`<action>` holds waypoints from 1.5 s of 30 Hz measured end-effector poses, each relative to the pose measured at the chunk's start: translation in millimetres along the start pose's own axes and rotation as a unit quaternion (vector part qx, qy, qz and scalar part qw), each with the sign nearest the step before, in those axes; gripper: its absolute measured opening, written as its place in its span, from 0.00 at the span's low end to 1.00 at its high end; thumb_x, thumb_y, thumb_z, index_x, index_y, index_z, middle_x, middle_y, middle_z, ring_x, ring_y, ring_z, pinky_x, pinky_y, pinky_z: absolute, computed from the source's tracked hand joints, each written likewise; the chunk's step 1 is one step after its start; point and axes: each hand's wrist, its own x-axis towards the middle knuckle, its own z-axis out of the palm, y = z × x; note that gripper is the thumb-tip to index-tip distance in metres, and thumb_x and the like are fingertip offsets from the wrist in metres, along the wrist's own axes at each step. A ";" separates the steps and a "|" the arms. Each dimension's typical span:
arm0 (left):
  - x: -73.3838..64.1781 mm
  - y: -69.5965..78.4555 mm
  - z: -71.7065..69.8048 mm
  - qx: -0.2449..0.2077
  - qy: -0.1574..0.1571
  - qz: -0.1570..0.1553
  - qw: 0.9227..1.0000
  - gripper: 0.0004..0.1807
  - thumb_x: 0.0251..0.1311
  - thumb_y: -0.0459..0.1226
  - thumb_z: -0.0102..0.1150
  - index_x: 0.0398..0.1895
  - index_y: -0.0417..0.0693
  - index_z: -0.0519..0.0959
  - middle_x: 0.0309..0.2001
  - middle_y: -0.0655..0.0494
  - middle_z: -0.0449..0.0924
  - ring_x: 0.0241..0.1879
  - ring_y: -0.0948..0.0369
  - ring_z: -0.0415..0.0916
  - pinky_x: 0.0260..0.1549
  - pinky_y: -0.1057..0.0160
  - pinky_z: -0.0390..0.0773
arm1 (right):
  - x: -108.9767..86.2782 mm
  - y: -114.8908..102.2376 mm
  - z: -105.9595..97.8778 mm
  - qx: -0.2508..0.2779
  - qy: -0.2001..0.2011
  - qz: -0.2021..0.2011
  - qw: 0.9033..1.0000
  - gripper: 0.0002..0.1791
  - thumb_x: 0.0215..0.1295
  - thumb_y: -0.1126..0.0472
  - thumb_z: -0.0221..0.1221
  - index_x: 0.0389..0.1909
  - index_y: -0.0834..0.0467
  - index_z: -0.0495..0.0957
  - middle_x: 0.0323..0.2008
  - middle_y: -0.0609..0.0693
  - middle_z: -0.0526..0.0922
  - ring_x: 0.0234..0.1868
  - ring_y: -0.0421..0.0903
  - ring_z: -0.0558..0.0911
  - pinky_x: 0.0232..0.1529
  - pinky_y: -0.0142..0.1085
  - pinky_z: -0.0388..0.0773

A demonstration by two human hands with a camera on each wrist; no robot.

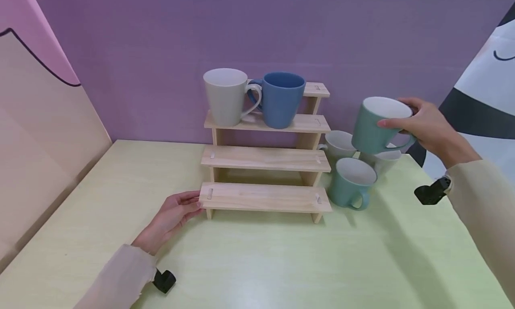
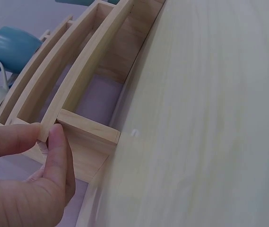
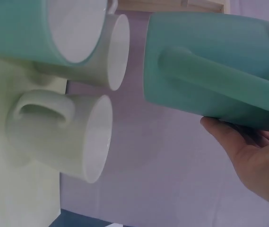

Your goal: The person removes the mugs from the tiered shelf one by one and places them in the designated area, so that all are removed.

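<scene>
My right hand (image 1: 428,128) grips a green mug (image 1: 372,128) near its rim, holding it upright in the air above other mugs at the right. In the right wrist view the held mug (image 3: 205,71) shows its handle toward the camera. My left hand (image 1: 173,217) pinches the left end of the lowest step of a wooden tiered rack (image 1: 265,197); thumb and finger meet at the board's edge in the left wrist view. A white mug (image 1: 225,99) and a blue mug (image 1: 283,101) stand side by side on the rack's third step up.
Right of the rack, a second green mug (image 1: 354,184) stands on the pale table (image 1: 257,264), with a white mug (image 1: 339,143) behind it and another white mug (image 3: 58,132) beside them. A purple backdrop (image 1: 161,67) rises behind the rack.
</scene>
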 end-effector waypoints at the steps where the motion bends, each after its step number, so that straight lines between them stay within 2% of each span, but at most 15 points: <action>1: -0.1 0.4 -0.2 -0.001 -0.001 0.000 1.000 0.27 0.65 0.22 0.45 0.67 0.23 0.54 0.44 0.53 0.73 0.40 0.68 0.77 0.47 0.72 0.81 | -0.6 2.2 -0.7 0.000 0.001 -0.001 1.000 0.40 0.59 0.46 0.64 0.68 0.55 0.57 0.46 0.37 0.66 0.43 0.38 0.69 0.33 0.23 0.75; 11: -0.8 1.3 0.1 -0.008 -0.002 -0.003 1.000 0.28 0.65 0.22 0.46 0.67 0.23 0.54 0.43 0.53 0.73 0.39 0.67 0.78 0.45 0.73 0.82 | -11.0 21.3 -3.5 -0.004 0.007 0.002 1.000 0.39 0.60 0.47 0.63 0.68 0.54 0.57 0.47 0.34 0.64 0.45 0.39 0.67 0.34 0.20 0.74; 19: -2.2 2.1 -1.0 -0.010 -0.003 -0.003 1.000 0.28 0.65 0.22 0.46 0.67 0.23 0.54 0.43 0.53 0.73 0.39 0.67 0.78 0.46 0.72 0.82 | -20.5 34.6 -8.6 -0.004 0.012 0.006 1.000 0.36 0.61 0.47 0.62 0.66 0.49 0.58 0.46 0.31 0.62 0.46 0.37 0.64 0.39 0.24 0.70; 26: -3.2 3.8 -0.2 -0.007 -0.004 -0.002 1.000 0.28 0.65 0.22 0.45 0.67 0.23 0.54 0.43 0.53 0.73 0.39 0.68 0.78 0.46 0.72 0.81 | -26.4 46.7 -12.9 -0.012 0.022 0.007 1.000 0.39 0.61 0.48 0.62 0.67 0.55 0.56 0.46 0.32 0.62 0.45 0.38 0.63 0.34 0.23 0.71; 29: -3.2 4.6 0.9 -0.006 -0.003 -0.002 1.000 0.28 0.65 0.23 0.46 0.67 0.24 0.54 0.43 0.53 0.73 0.39 0.68 0.78 0.46 0.73 0.81 | -27.5 53.1 -13.3 -0.016 0.028 0.012 0.999 0.41 0.60 0.49 0.63 0.68 0.59 0.54 0.48 0.37 0.63 0.46 0.41 0.64 0.33 0.23 0.72; 32: -3.7 5.1 2.3 -0.009 -0.008 -0.001 1.000 0.28 0.65 0.23 0.46 0.67 0.23 0.53 0.43 0.53 0.73 0.39 0.68 0.78 0.45 0.73 0.81 | -28.9 59.4 -12.8 -0.025 0.028 0.018 0.999 0.47 0.60 0.48 0.63 0.70 0.64 0.50 0.55 0.52 0.63 0.48 0.47 0.64 0.37 0.30 0.73; 36: -4.1 4.8 3.5 -0.011 -0.012 0.001 1.000 0.28 0.65 0.23 0.46 0.67 0.22 0.53 0.43 0.54 0.73 0.40 0.68 0.78 0.46 0.73 0.81 | -32.0 66.8 -11.6 -0.033 0.021 0.025 0.999 0.52 0.62 0.47 0.61 0.73 0.67 0.41 0.65 0.69 0.52 0.53 0.59 0.61 0.45 0.46 0.72; 38: -3.5 4.1 3.3 -0.012 -0.010 0.000 1.000 0.28 0.65 0.23 0.46 0.67 0.23 0.53 0.43 0.54 0.73 0.40 0.68 0.78 0.46 0.73 0.81 | -33.5 69.9 -11.7 -0.033 0.020 0.026 0.999 0.53 0.62 0.47 0.61 0.73 0.68 0.40 0.66 0.70 0.50 0.53 0.60 0.61 0.43 0.45 0.73; 40: -3.3 3.8 3.1 -0.011 -0.009 0.000 1.000 0.28 0.65 0.23 0.46 0.67 0.23 0.53 0.43 0.54 0.73 0.40 0.68 0.78 0.47 0.72 0.81 | -34.7 72.4 -11.8 -0.031 0.019 0.025 0.999 0.52 0.61 0.48 0.62 0.73 0.67 0.41 0.63 0.65 0.55 0.52 0.55 0.63 0.39 0.38 0.75; 42: -3.4 3.8 2.7 -0.012 -0.007 -0.001 1.000 0.28 0.65 0.22 0.46 0.67 0.23 0.53 0.43 0.54 0.73 0.40 0.68 0.78 0.47 0.72 0.81 | -36.0 74.7 -12.0 -0.025 0.019 0.024 0.999 0.49 0.61 0.49 0.62 0.72 0.66 0.44 0.57 0.55 0.62 0.49 0.48 0.64 0.35 0.31 0.74; 45: -4.3 4.5 2.4 -0.012 -0.009 0.000 1.000 0.29 0.65 0.23 0.47 0.68 0.23 0.52 0.44 0.53 0.72 0.40 0.69 0.78 0.48 0.72 0.81 | -38.0 77.8 -12.1 -0.011 0.016 0.019 1.000 0.44 0.61 0.51 0.63 0.69 0.63 0.50 0.48 0.39 0.64 0.44 0.39 0.65 0.32 0.26 0.74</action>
